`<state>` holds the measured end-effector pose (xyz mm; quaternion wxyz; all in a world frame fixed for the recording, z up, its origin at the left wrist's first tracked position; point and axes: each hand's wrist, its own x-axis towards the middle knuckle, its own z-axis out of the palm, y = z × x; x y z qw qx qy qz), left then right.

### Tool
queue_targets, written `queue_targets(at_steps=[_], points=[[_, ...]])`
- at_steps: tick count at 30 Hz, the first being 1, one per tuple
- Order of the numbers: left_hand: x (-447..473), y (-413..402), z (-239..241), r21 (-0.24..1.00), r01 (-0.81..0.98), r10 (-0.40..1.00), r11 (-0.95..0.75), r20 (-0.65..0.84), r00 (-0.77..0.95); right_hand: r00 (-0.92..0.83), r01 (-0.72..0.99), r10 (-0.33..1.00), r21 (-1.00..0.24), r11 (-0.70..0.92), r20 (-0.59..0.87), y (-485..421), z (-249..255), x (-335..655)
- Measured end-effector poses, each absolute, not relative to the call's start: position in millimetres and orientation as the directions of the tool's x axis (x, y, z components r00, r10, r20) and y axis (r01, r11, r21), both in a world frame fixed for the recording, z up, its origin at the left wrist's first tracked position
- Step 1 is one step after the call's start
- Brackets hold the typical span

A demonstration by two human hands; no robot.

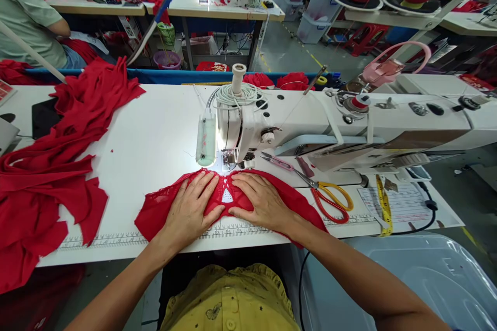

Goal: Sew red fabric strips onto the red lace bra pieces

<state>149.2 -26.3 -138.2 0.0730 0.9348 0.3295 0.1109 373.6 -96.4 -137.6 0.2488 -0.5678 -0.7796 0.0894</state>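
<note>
A red lace garment piece (155,209) lies spread on the white table, just in front of the sewing machine (295,119). It has a small cut-out at its middle through which the white surface shows. My left hand (194,204) lies flat on the piece left of the cut-out, fingers stretched out. On the other side my right hand (262,199) presses flat on it, fingers also extended. The machine's presser foot (229,156) is just beyond the garment's far edge, between the two hands. Whatever part of the fabric is under my palms is hidden.
Red fabric pieces (77,134) are heaped at the left. Scissors with red and yellow handles (330,201) and pink-handled snips (277,161) lie right of my right hand. A tape measure (383,207) rests farther right, above a lidded plastic bin (388,269). Another person (29,20) sits at the upper left.
</note>
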Motion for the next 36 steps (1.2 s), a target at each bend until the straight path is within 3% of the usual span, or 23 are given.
queue_targets(at_steps=[36], points=[[149.9, -26.8, -137.2, 0.240, 0.587, 0.629, -0.773, 0.175, 0.757, -0.234, 0.847, 0.934, -0.414, 0.332, 0.271, -96.9, -139.6, 374.6]])
